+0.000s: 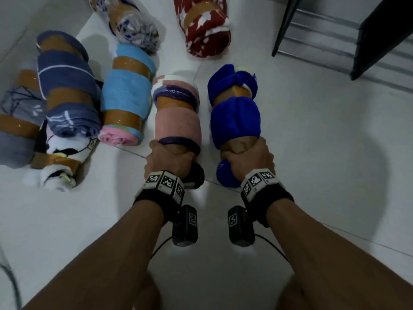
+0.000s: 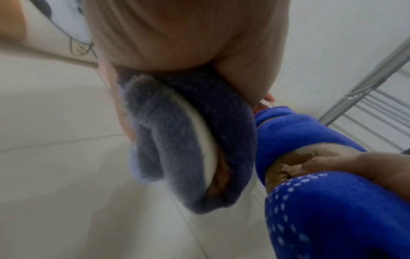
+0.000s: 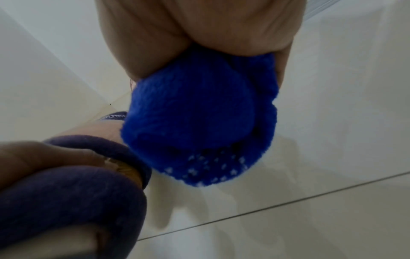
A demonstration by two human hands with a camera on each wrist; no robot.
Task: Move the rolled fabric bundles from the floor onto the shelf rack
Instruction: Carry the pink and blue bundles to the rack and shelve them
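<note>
Bundles filled both hands: my left hand (image 1: 169, 159) gripped the pink roll (image 1: 177, 124), my right hand (image 1: 248, 156) the blue roll (image 1: 234, 121), both low by the floor (image 1: 312, 153). I guessed I was picking up; next, carrying to the rack (image 1: 324, 30), mostly cut off.

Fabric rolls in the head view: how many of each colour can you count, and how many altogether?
Royal blue roll: 1
Pink roll with purple trim: 1
Light blue roll: 1
Navy striped roll: 1
Grey roll: 1
White roll with black print: 1
Red roll with white print: 1
White roll with blue print: 1
Total: 8
</note>
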